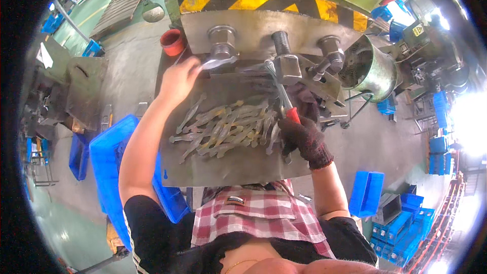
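My bare left hand (178,80) reaches to the press's left side, its fingers closed on one end of a shiny flat metal piece (219,63). The hand and piece are slightly blurred. My right hand (303,139), in a dark knitted glove, is wrapped round the red-gripped handle of long metal pliers (284,94). Their tip lies close to a bolt block under the press head. Between my hands, a pile of slim metal parts (228,127) with rounded ends is spread over a grey metal plate (228,172).
Above the plate hangs the press head (274,25), with large bolts and yellow-black stripes. A red cup (171,42) stands at its left. Blue bins (109,157) are by my left arm, another blue bin (366,193) at right. A round metal fan (373,68) stands right of the press.
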`<state>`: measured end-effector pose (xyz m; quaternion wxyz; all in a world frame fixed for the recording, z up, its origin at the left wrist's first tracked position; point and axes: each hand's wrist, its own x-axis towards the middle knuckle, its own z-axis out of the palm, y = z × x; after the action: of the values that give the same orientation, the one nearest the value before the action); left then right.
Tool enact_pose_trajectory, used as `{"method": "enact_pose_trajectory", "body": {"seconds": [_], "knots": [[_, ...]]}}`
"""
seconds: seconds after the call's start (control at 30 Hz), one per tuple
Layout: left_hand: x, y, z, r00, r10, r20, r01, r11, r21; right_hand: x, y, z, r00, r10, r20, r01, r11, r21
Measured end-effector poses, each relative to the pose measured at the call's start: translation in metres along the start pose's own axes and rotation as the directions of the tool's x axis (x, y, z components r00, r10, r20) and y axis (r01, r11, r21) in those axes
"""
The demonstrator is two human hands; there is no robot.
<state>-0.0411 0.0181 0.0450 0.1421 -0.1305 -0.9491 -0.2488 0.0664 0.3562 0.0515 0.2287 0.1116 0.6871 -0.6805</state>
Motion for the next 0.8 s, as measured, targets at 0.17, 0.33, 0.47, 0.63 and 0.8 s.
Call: {"method": "enact_pose_trajectory", "body": {"seconds": [0.17,0.33,0.47,0.63,0.8], "knots": [[0.073,0.013,0.046,0.994,0.089,0.057,-0.1,0.966,0.239,-0.003,-0.012,0.001,0.997,-0.028,-0.074,0.026,0.999,-0.028],[0.1,0.001,0.06,0.914,0.161,-0.372,-0.18,0.984,-0.016,0.017,-0.011,0.004,0.995,-0.04,-0.089,0.043,0.999,0.031],[0.082,-0.01,0.023,0.888,-0.144,-0.437,0.139,0.989,-0.042,0.042,-0.029,0.013,0.99,-0.078,-0.114,0.033,0.935,-0.353],[0.053,-0.036,0.004,0.92,-0.113,-0.375,0.205,0.955,0.215,0.075,-0.05,0.029,0.983,-0.034,-0.18,-0.061,0.864,-0.5],[0.018,-0.043,-0.003,0.905,-0.118,-0.408,0.138,0.99,0.02,0.091,-0.032,0.032,0.97,-0.223,-0.094,0.11,0.752,-0.649]]}}
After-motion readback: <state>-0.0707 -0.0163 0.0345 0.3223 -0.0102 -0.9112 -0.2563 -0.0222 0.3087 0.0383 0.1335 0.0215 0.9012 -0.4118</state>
